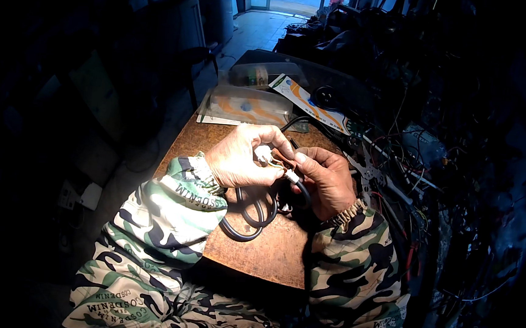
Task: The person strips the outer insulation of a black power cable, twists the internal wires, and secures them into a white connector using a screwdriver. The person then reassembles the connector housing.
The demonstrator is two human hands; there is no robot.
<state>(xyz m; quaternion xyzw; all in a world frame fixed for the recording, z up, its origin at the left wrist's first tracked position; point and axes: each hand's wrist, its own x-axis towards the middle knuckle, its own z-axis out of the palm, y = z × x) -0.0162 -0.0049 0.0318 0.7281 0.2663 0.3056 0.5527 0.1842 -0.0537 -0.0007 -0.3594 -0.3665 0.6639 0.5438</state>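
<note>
Over the tabletop, both my hands are closed around the stripped end of a black cable, whose slack lies looped below them. Bare copper-coloured wires show between the fingertips, by a white sleeve at the cable's end. My left hand curls its thumb and forefinger round these wires, and a small white piece, whose kind I cannot make out, sits inside that curl. With thumb and forefinger pressed together, my right hand pinches at the wires; its lower fingers are partly hidden behind the cable.
On the worn brown table, clear plastic boxes stand at the back beside a white and orange card. Metal pliers lie right of my hands. Tangled wires crowd the right side. A dark stool stands beyond, left.
</note>
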